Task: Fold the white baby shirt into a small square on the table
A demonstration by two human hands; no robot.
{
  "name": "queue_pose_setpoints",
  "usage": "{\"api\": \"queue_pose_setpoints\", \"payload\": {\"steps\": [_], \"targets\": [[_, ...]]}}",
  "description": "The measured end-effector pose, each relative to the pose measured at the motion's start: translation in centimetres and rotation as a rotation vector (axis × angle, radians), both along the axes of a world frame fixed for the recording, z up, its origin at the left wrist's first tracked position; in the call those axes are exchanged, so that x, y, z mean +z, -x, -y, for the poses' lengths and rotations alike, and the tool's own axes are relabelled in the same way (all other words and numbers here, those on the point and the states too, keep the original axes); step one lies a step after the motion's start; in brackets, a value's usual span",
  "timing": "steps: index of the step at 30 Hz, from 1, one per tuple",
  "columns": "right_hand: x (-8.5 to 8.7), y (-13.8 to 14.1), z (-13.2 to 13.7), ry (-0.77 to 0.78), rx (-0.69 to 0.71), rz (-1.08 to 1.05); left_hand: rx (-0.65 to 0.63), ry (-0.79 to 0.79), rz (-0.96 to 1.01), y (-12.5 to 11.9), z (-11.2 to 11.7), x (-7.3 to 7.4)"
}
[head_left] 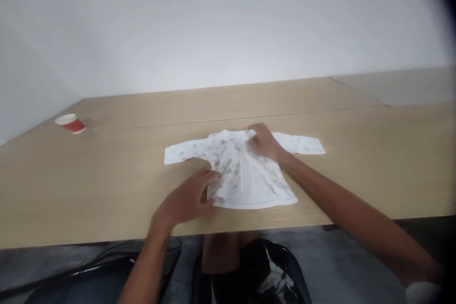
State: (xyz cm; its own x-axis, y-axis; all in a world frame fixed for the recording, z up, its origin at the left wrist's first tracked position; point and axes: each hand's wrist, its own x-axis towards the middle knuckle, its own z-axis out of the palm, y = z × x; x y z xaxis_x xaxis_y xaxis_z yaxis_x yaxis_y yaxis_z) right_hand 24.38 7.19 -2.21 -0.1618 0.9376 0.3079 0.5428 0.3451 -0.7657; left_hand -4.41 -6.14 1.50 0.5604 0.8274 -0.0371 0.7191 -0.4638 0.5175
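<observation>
A small white baby shirt (233, 171) with a faint green and brown print lies on the table, its sleeves stretched out to both sides. Its front hangs apart, so the plain white inside of the back shows. My right hand (263, 142) is closed on the cloth near the collar, on the right front edge; the fingertips are partly hidden. At the shirt's lower left side rests my left hand (187, 195), thumb and fingers apart, with the fingertips touching the edge of the cloth.
A red and white paper cup (73, 124) stands tilted-looking at the far left of the wooden table (117, 175). Behind the table rises a white wall (213, 33). Below the front edge are a black chair (89, 282) and my legs.
</observation>
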Motion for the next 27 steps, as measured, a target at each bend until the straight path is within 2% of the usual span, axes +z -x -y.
{"api": "queue_pose_setpoints", "payload": {"steps": [1, 3, 6, 7, 10, 13, 18, 21, 24, 27], "targets": [[0.0, 0.1, 1.0, -0.091, 0.024, 0.043, 0.05, -0.021, 0.025, 0.0, 0.5, -0.6], [0.6, 0.4, 3.6, -0.21, 0.167, 0.102, 0.116, -0.066, 0.069, -0.6, 1.2, -1.6], [1.4, 1.2, 8.2, -0.22, 0.497, 0.27, 0.152, -0.156, 0.117, -1.9, 1.7, -2.8], [1.3, 1.6, 9.5, -0.253, 0.549, 0.363, 0.157, -0.18, 0.129, -2.3, 1.7, -3.1], [-0.1, 2.6, 11.6, -0.386, 0.528, 0.572, 0.203, -0.217, 0.154, -2.6, 1.7, -3.8], [-1.1, 2.7, 11.7, -0.448, 0.466, 0.636, 0.227, -0.235, 0.16, -2.1, 1.5, -4.1], [0.1, 0.8, 12.6, -0.447, 0.459, 0.407, 0.032, -0.273, 0.14, -1.3, 2.1, -3.9], [0.5, -0.4, 14.4, -0.369, 0.546, 0.379, -0.066, -0.261, 0.049, -1.3, 3.4, -3.7], [0.5, -1.2, 16.1, -0.246, 0.656, 0.341, -0.078, -0.223, -0.035, -1.3, 4.8, -3.1], [1.0, -2.0, 15.8, -0.229, 0.584, 0.218, -0.047, -0.139, -0.063, -1.1, 5.6, -1.5]]}}
